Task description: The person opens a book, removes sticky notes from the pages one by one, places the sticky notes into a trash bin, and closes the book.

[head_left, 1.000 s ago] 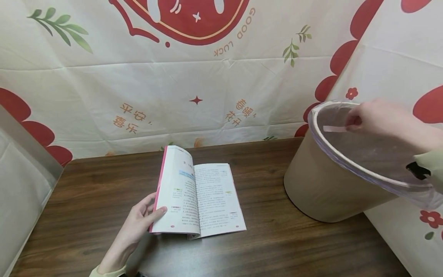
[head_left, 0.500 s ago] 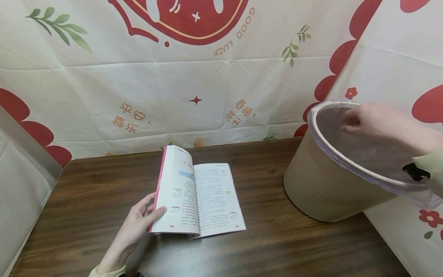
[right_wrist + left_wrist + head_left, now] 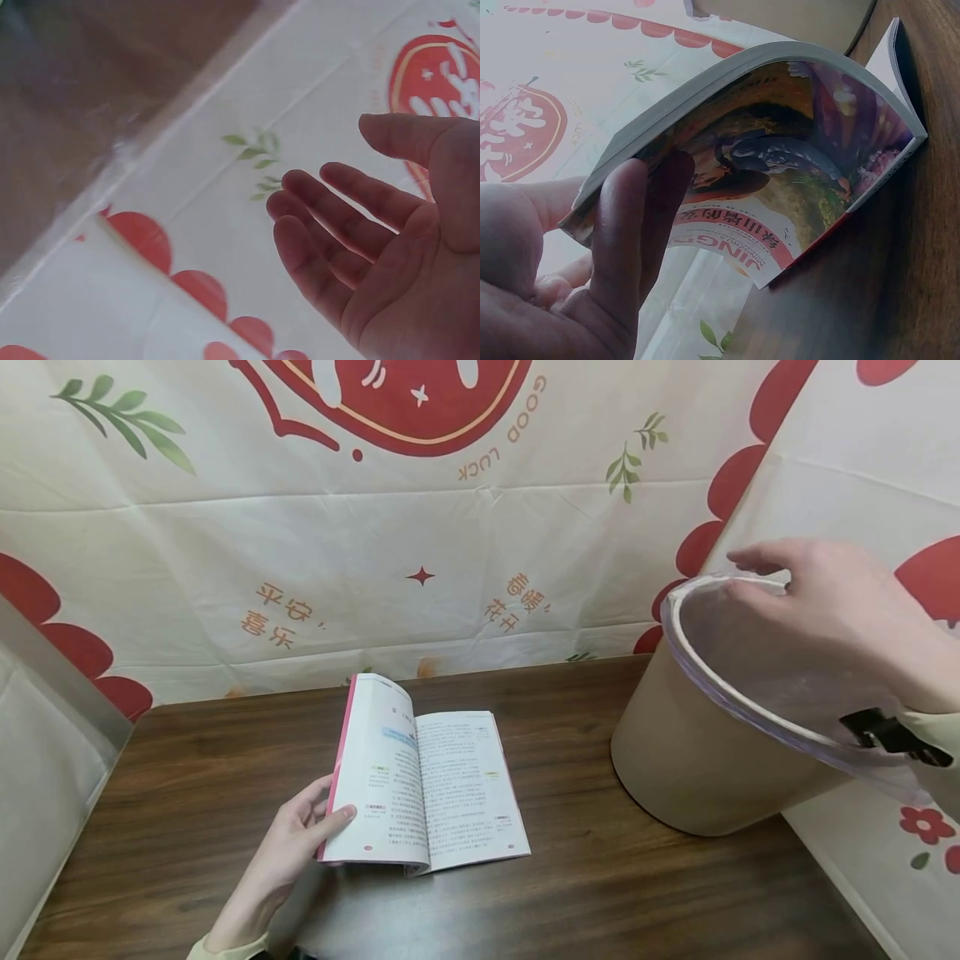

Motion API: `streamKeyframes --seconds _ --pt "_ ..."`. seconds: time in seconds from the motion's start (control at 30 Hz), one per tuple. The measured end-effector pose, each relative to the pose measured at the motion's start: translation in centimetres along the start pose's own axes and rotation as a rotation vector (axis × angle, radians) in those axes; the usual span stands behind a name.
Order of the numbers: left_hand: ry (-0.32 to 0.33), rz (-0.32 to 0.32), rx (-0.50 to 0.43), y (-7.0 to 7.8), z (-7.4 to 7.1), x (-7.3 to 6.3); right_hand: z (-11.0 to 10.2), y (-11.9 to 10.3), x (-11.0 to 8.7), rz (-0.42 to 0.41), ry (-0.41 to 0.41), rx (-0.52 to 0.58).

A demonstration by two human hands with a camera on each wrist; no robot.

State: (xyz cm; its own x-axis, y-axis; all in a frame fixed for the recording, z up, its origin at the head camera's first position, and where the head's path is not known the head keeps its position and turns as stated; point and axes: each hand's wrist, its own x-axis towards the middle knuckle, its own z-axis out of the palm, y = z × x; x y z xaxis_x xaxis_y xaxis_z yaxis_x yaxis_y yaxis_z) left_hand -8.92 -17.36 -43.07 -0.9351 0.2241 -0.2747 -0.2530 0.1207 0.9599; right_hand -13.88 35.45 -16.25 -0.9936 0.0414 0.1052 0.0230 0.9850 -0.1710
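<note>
An open paperback book (image 3: 465,793) stands partly raised on the brown wooden table. My left hand (image 3: 296,835) grips its left half, thumb on the printed page and fingers behind the pink-edged cover. In the left wrist view the book's colourful cover (image 3: 780,157) curves away from the fingers. Over the mouth of a beige bin (image 3: 697,760) lined with a clear plastic bag hangs my right hand (image 3: 840,602). Its fingers are spread loosely and hold nothing, as the palm (image 3: 397,262) in the right wrist view shows. The bin's bottom is hidden.
The wooden table (image 3: 187,793) extends around the book and bin. Behind it hangs a white printed cloth (image 3: 420,527) with red shapes and leaves. A similar cloth hangs at the right, behind the bin.
A pale strip pinched in my right hand a second ago is gone from view. The right hand has risen and its fingers have opened. The left hand still holds the book.
</note>
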Motion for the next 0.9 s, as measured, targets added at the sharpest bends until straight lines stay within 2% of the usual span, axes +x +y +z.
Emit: streamKeyframes --seconds 0.23,0.43,0.7,0.83,0.9 --pt "-0.006 0.007 -0.003 0.0 0.0 -0.1 -0.6 -2.6 -1.1 -0.085 0.121 -0.016" --pt "0.002 0.004 0.003 0.3 0.0 -0.2 -1.0 -5.4 -2.3 -0.101 0.152 0.03" --pt "0.007 -0.013 0.02 0.3 -0.3 -0.2 0.4 -9.2 -4.0 -0.258 0.305 0.11" --pt "0.006 -0.023 0.019 0.2 -0.4 -0.2 1.6 -10.8 -5.0 -0.333 0.323 0.121" --pt "0.002 -0.022 0.018 0.2 -0.4 -0.2 2.4 -11.4 -5.4 -0.341 0.286 0.132"
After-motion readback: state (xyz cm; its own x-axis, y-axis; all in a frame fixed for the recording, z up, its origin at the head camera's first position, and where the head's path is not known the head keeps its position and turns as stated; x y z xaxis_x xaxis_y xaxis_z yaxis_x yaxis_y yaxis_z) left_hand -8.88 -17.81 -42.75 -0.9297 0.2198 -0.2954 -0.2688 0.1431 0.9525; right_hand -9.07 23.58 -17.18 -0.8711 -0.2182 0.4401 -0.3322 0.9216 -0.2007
